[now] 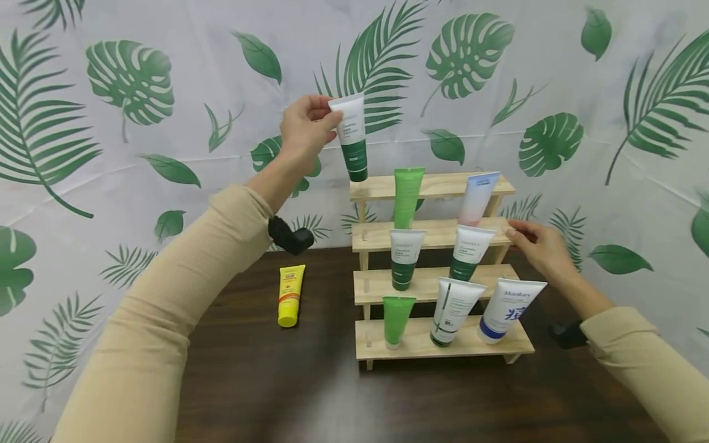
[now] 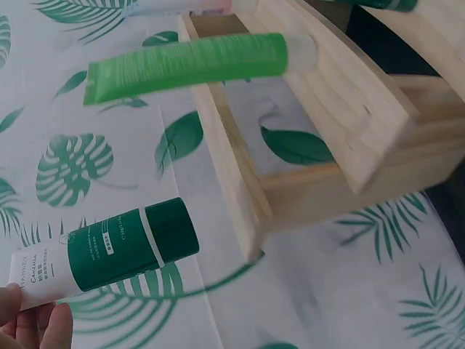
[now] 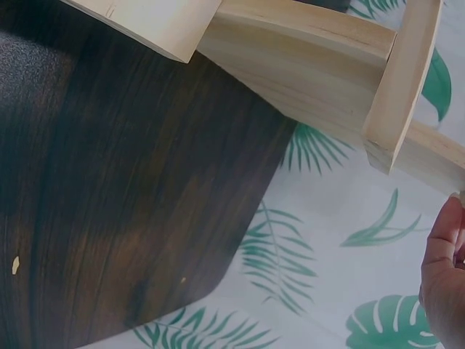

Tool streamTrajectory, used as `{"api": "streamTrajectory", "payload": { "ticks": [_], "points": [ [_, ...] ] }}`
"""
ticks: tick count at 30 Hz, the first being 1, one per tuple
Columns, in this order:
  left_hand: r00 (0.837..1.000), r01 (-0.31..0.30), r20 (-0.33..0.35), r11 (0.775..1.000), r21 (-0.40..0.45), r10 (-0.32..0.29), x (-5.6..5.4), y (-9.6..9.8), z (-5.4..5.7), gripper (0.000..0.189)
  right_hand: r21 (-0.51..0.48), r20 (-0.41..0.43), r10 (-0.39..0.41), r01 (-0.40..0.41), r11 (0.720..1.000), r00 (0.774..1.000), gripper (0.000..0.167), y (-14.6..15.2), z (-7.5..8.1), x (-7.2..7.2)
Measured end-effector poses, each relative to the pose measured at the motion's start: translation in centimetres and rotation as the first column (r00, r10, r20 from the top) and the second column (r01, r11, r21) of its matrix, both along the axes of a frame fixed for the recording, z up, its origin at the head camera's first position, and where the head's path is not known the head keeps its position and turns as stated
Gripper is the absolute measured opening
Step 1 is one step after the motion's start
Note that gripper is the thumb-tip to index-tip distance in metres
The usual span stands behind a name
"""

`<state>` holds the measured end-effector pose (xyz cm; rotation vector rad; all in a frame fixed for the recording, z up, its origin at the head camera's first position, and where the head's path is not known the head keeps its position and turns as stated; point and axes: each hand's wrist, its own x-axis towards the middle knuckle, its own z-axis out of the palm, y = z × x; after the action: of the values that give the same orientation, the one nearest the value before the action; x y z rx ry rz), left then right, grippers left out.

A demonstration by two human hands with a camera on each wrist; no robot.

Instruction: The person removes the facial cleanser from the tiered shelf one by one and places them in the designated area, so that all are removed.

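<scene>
Up at the left end of the wooden tiered rack's (image 1: 443, 186) top shelf, my left hand (image 1: 307, 129) pinches a white and dark green squeeze tube (image 1: 353, 138) by its flat white end, the green cap pointing down. In the left wrist view, thumb and fingertips (image 2: 54, 327) grip that same end, and the cap (image 2: 171, 229) lies near the rack's corner. My right hand (image 1: 540, 249) is at the rack's right side, its fingertips at the end of the second shelf from the top. The right wrist view shows this hand (image 3: 443, 269) beside the wooden frame, partly cut off.
Several tubes stand cap-down on the rack, among them a tall green one (image 1: 407, 197), a blue-pink one (image 1: 477, 197) and a white-blue one (image 1: 506, 311). A yellow tube (image 1: 289, 295) lies on the dark table (image 1: 260, 381) left of the rack. A leaf-print cloth (image 1: 194, 55) hangs behind.
</scene>
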<state>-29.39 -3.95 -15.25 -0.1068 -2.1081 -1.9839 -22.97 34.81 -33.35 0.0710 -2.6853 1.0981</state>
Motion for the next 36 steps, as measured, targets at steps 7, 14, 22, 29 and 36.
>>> {"api": "streamTrajectory", "payload": {
  "ticks": [7,14,22,29,36],
  "points": [
    [1.000,-0.027,0.016,0.999,0.024,0.026,0.7,-4.4,-1.8,0.018,-0.033,-0.017,0.013,-0.013,0.999,1.000,0.053,0.2,0.1,0.0],
    [0.997,-0.043,0.059,0.997,-0.062,0.047,1.3,-8.4,-5.2,0.016,-0.041,-0.029,0.019,-0.020,0.999,0.999,0.051,0.4,0.0,0.1],
    [0.988,-0.037,0.146,0.991,-0.132,0.057,1.7,-12.2,-9.1,0.025,-0.023,-0.024,0.005,-0.006,1.000,1.000,0.052,0.1,0.0,0.1],
    [0.971,0.014,0.233,0.966,-0.257,0.048,2.0,-15.0,-12.6,0.041,-0.007,-0.015,0.006,-0.006,1.000,1.000,0.053,-0.2,0.1,0.1],
    [0.958,0.056,0.283,0.947,-0.316,0.038,1.6,-17.0,-16.1,0.040,0.013,-0.008,0.009,-0.009,1.000,1.000,0.054,-0.3,0.3,0.3]
  ]
}}
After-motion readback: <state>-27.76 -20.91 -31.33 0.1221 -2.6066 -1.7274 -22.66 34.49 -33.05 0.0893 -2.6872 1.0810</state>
